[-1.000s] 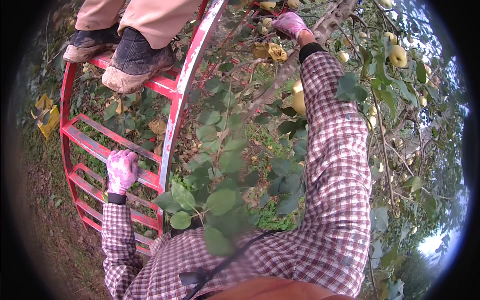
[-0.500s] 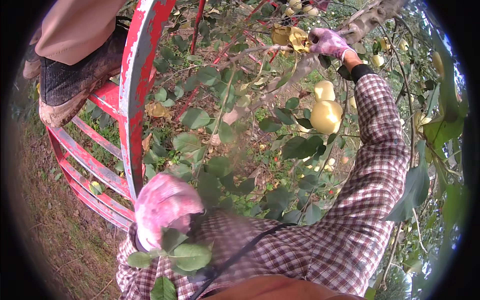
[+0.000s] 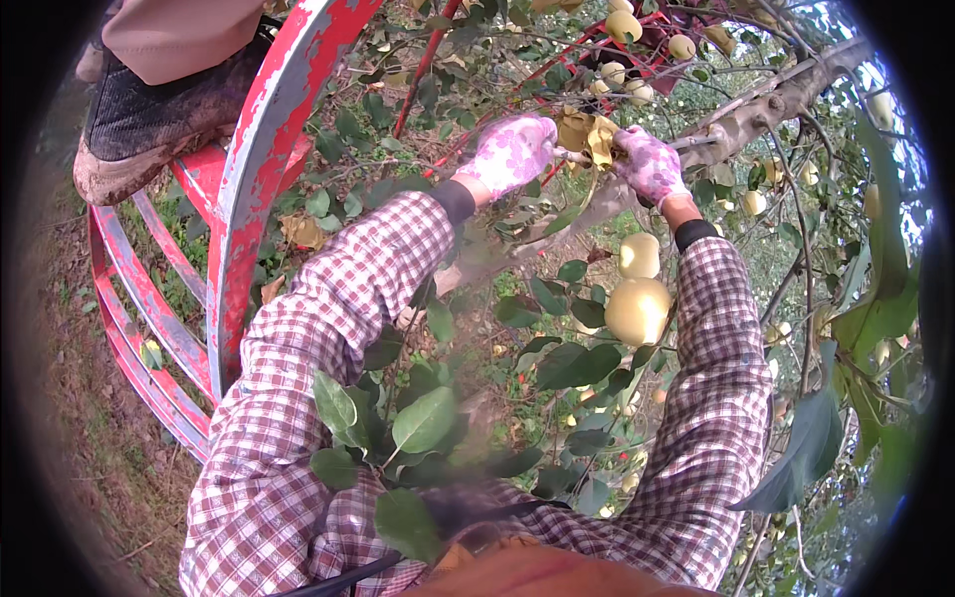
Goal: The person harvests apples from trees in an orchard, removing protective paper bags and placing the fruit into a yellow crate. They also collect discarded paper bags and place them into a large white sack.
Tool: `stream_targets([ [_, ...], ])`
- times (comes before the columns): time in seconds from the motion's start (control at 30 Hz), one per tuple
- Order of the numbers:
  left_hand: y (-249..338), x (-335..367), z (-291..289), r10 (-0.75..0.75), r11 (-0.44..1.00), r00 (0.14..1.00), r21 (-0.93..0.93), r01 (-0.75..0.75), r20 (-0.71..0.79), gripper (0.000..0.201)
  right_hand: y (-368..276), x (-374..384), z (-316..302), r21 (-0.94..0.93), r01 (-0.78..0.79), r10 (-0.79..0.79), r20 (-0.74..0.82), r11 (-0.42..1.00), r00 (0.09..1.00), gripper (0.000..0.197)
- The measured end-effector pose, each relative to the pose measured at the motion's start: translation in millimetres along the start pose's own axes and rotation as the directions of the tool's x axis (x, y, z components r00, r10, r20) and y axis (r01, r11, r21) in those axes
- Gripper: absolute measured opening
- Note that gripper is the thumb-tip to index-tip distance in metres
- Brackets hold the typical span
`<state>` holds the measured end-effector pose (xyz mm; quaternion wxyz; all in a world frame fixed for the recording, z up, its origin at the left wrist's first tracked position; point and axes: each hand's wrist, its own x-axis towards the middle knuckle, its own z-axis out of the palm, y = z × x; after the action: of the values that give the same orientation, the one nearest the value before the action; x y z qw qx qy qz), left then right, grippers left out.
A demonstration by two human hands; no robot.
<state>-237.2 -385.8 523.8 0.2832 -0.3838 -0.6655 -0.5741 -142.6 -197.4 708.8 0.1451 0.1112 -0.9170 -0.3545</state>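
Both my hands wear pink-and-white patterned gloves and reach forward into an apple tree. My left hand [image 3: 512, 154] is closed at a thin branch [image 3: 571, 156], its fingers curled. Just right of it, my right hand [image 3: 649, 165] is closed on a crumpled yellow-brown piece [image 3: 602, 139], paper or dried leaf, I cannot tell which. A second brownish piece [image 3: 573, 129] hangs between the hands. Below my right hand, a large pale-yellow apple [image 3: 638, 310] hangs under a smaller apple [image 3: 639, 256], apart from both hands.
A thick limb [image 3: 776, 104] slopes up to the right. At left stands a red ladder [image 3: 261, 149] with peeling paint, with another person's shoe [image 3: 149, 129] on it. Leaves [image 3: 423, 423] hang close before my chest. More apples [image 3: 624, 27] hang at the back.
My left hand has swung up and forward from near my chest to the branch beside my right hand. My right hand stays at the yellow-brown piece. The view has shifted slightly.
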Motion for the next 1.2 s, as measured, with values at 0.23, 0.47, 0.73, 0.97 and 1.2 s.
stream_targets([
  [0.23, -7, 52, 33, 0.270, 0.915, 0.958, 0.284, -0.287, 0.095, 0.024, 17, 3, 17, 0.187, -0.230, 0.230, 0.020, 0.955, 0.973, 0.021],
  [0.47, 0, 72, 63, 0.642, 0.742, 0.756, 0.143, -0.655, 0.127, 0.033, 30, -8, 32, 0.461, -0.297, 0.330, 0.010, 0.836, 0.944, 0.022],
  [0.73, -21, 78, 84, 0.415, 0.895, 0.893, -0.255, -0.367, 0.172, 0.033, -7, -5, 28, 0.204, -0.150, 0.155, -0.005, 0.967, 0.988, 0.050],
  [0.97, -1, 84, 69, 0.357, 0.887, 0.900, -0.393, -0.242, 0.251, 0.031, 7, -10, 42, 0.206, -0.062, 0.083, -0.096, 0.977, 0.992, 0.028],
  [1.2, -32, 92, 74, 0.300, 0.930, 0.913, -0.298, -0.215, 0.277, 0.018, 32, -20, 58, 0.313, -0.182, 0.186, 0.016, 0.932, 0.982, 0.030],
])
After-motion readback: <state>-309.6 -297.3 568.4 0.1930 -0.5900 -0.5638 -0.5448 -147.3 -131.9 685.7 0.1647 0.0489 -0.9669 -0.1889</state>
